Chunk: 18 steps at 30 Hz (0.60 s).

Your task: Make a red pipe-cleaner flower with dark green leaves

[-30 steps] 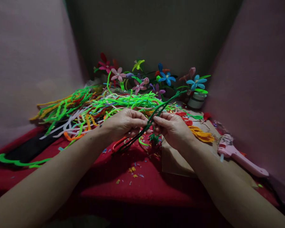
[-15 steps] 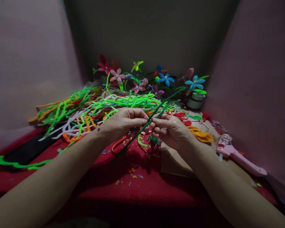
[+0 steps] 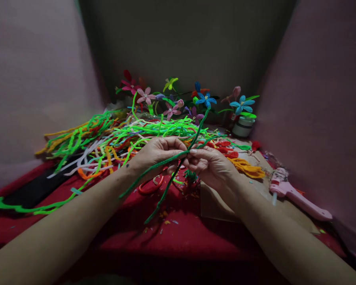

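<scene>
Two dark green pipe cleaners [image 3: 163,198] cross each other in front of me, above the red cloth. My left hand [image 3: 163,153] pinches them near the crossing between thumb and fingers. From the other side my right hand [image 3: 208,160] pinches close to the same spot, its fingertips almost touching the left ones. Two ends point up and away, and two hang down toward me, one lying along my left wrist. Below my left hand lie red-handled scissors [image 3: 151,186], partly covered. A small dark green fuzzy bundle [image 3: 191,175] sits on the cloth between my hands.
A heap of colourful pipe cleaners [image 3: 154,128] spreads behind my hands. Pipe-cleaner flowers [image 3: 206,99] stand at the back, near a small jar [image 3: 243,126]. At right, a pink glue gun [image 3: 299,198] lies by cardboard [image 3: 219,202]. Scraps dot the red cloth [image 3: 195,237].
The green pipe cleaners have spread from nearly parallel into a crossing shape. One lower end has swung left over my left wrist, and an upper end now points more steeply upward.
</scene>
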Each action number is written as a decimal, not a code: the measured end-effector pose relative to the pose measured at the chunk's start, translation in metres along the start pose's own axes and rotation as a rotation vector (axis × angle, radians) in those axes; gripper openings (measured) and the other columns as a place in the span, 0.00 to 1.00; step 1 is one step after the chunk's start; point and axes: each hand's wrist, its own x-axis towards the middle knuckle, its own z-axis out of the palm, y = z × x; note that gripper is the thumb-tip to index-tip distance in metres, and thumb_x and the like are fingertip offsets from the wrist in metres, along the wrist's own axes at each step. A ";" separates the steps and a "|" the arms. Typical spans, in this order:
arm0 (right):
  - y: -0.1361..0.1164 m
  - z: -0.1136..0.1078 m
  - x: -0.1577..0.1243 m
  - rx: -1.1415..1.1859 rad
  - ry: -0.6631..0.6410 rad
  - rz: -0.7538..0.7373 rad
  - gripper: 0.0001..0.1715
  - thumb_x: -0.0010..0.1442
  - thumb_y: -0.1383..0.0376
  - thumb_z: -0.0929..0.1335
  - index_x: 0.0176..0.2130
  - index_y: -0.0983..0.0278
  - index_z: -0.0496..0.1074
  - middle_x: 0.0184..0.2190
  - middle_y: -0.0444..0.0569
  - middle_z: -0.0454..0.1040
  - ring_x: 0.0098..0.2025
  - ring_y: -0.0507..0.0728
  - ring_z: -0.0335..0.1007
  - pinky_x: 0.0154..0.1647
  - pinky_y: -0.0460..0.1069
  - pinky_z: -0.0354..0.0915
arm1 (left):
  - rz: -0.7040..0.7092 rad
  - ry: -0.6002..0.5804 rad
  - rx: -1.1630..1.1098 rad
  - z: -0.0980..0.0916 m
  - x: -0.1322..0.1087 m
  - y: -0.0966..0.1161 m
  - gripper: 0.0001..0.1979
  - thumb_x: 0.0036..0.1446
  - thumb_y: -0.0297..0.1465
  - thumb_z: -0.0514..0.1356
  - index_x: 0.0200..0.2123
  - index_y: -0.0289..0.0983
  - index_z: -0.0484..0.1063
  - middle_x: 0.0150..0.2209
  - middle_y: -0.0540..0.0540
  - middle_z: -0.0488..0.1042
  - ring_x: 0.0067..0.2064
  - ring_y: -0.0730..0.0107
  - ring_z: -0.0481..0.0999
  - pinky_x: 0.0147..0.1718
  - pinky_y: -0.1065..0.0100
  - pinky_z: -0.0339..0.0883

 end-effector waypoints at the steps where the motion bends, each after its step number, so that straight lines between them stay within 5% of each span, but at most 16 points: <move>1: 0.001 0.000 0.001 -0.016 0.009 -0.030 0.08 0.39 0.77 0.70 0.21 0.68 0.68 0.18 0.43 0.69 0.21 0.48 0.64 0.25 0.45 0.66 | 0.012 0.001 -0.021 0.000 0.001 -0.002 0.08 0.46 0.30 0.65 0.30 0.33 0.70 0.22 0.47 0.74 0.14 0.80 0.65 0.11 0.78 0.56; 9: 0.012 0.001 0.003 -0.070 -0.021 -0.259 0.10 0.42 0.70 0.71 0.21 0.66 0.65 0.16 0.40 0.63 0.19 0.47 0.58 0.20 0.44 0.56 | 0.101 0.091 -0.032 0.011 0.000 -0.012 0.11 0.46 0.31 0.66 0.32 0.35 0.69 0.23 0.50 0.74 0.15 0.80 0.66 0.13 0.78 0.58; 14: 0.016 0.001 0.003 -0.041 -0.012 -0.279 0.09 0.41 0.70 0.72 0.24 0.65 0.66 0.18 0.40 0.65 0.21 0.48 0.61 0.22 0.45 0.57 | 0.116 0.176 -0.111 0.013 0.002 -0.021 0.08 0.48 0.30 0.64 0.32 0.35 0.71 0.18 0.53 0.69 0.15 0.83 0.62 0.14 0.79 0.52; 18: 0.016 0.001 0.003 -0.046 -0.018 -0.275 0.09 0.42 0.70 0.72 0.25 0.65 0.67 0.18 0.40 0.65 0.21 0.48 0.61 0.23 0.44 0.57 | 0.078 0.137 -0.174 0.010 0.006 -0.024 0.04 0.50 0.29 0.63 0.27 0.33 0.72 0.22 0.50 0.72 0.16 0.85 0.60 0.16 0.78 0.52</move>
